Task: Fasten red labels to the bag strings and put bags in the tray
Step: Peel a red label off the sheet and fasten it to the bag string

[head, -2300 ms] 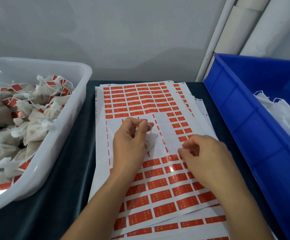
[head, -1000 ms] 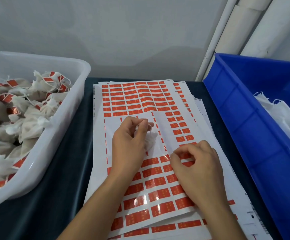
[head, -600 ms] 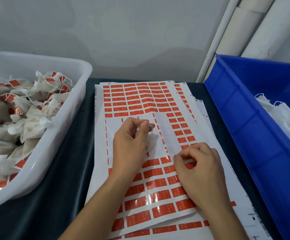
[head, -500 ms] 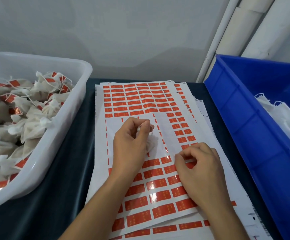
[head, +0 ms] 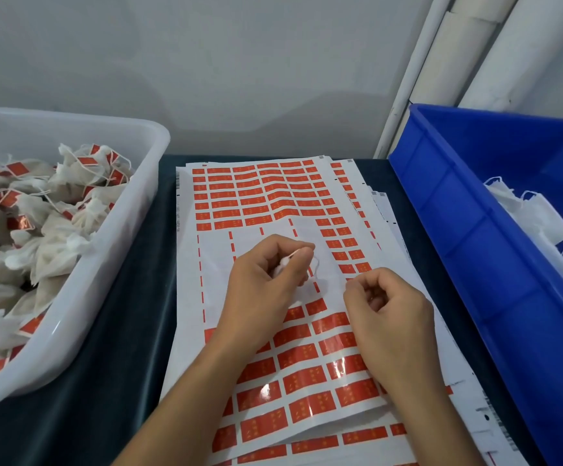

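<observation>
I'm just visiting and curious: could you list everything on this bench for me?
Tray: one, white, left, full of labelled bags.
Labelled bags: many, white with red labels, in the tray.
Label sheets: a stack, white with red labels, centre.
Bin: one, blue, right.
Plain bags: several, white, in the bin.
Cloth: one, dark, under everything.
Pipes: white, back right.
Bag: one, white, gripped by the left hand.
Right hand: curled over the sheets.
</observation>
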Demonstrator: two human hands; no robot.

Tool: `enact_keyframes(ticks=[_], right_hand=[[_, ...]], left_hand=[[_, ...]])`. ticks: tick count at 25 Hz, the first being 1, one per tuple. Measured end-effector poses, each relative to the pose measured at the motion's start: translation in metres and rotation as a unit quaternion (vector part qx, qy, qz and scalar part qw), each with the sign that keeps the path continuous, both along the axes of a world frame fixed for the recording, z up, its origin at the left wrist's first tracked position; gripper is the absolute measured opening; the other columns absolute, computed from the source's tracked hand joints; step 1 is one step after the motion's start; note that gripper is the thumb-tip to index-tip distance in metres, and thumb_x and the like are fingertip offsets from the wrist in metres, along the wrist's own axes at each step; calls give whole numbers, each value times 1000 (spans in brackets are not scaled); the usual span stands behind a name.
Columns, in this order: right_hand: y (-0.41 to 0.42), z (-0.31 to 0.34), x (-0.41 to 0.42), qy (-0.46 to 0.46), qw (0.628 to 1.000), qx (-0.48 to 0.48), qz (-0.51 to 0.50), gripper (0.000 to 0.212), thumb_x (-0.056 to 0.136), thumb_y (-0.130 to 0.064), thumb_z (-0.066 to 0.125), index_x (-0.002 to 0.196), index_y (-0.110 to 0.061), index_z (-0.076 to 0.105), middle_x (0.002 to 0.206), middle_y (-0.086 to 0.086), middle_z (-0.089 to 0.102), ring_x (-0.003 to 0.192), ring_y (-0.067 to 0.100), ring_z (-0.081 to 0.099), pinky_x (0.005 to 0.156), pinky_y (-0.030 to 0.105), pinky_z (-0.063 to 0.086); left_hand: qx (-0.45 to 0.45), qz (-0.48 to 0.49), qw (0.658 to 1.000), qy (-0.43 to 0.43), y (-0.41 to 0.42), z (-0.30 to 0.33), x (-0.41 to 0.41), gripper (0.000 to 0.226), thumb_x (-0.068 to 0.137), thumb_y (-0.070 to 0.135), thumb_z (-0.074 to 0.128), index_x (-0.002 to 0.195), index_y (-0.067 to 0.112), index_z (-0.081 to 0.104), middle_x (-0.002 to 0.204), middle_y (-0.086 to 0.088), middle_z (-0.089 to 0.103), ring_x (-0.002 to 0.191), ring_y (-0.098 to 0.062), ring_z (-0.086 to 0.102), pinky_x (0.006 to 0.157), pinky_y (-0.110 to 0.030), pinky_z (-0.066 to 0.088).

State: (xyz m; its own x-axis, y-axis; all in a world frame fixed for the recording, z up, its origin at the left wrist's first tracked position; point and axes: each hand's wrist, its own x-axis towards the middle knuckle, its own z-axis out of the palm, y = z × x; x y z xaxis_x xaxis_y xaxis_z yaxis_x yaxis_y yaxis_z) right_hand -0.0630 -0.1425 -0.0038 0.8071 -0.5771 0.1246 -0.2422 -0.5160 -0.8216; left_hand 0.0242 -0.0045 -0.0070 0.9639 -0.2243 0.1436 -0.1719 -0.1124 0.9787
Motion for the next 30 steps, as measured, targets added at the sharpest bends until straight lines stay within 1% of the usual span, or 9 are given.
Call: enact_keyframes(ticks=[3,7,9,12,15,17,22,27,30], right_hand=[[-1,7,3,-25,1000,9,7,10,95,-43,65,89,-36,62,86,-25,69,78,-1,70,71,22,59],[-1,21,9,-64,998,3,27,12,97,-39,63,86,-35,61,89,-34,65,83,-11,65,54,8,50],[0,26,16,-76,996,-7,50,9,99,-40,60,91,-36,59,88,-31,66,81,-9,66,56,6,50],[3,28,31,-77,993,-14,84,6,102,-40,56,105,-39,61,80,-19,70,76,0,71,67,16,59],[8,24,46,-81,992,-13,91,10,103,-39,56,109,-37,64,95,-17,73,82,4,72,77,24,62],[11,18,49,-100,991,10,88,7,102,-37,59,105,-39,64,98,-21,72,85,-1,71,75,18,61],[9,4,44,-143,983,106,52,5,97,-34,70,100,-38,70,98,-24,74,90,4,74,75,27,64],[7,6,44,-182,964,192,38,4,96,-34,71,100,-32,71,90,-18,77,80,8,76,68,21,62],[7,6,45,-179,956,227,51,19,95,-30,74,111,-36,66,92,-16,77,81,10,77,66,23,62]], left_hand=[[4,-27,1000,-11,1,2,-1,14,100,38,64,90,34,73,86,22,73,87,-3,71,72,-9,54],[20,-63,998,-16,-1,1,-4,10,101,37,63,97,38,73,102,27,74,99,0,70,78,-17,60],[33,-73,997,-22,-3,0,-5,11,102,36,64,96,39,73,99,26,73,97,-2,70,76,-16,59],[18,-55,998,-28,-2,1,-4,14,102,35,62,96,38,74,93,19,74,89,-7,72,73,-15,59],[-19,-17,1000,-13,1,1,-1,14,102,31,63,96,31,76,91,13,76,87,-11,73,74,-14,58],[-26,19,999,10,2,2,0,13,102,34,64,96,31,75,88,14,75,87,-7,72,71,-9,54],[-39,49,995,75,3,4,2,18,98,44,64,95,31,76,86,15,76,85,-1,71,64,-4,51],[-47,48,993,96,2,6,1,18,97,44,65,95,30,77,86,13,76,86,-6,72,72,-17,53],[-65,41,992,101,3,7,1,19,97,43,66,93,28,77,86,9,76,86,-11,73,73,-19,54]])
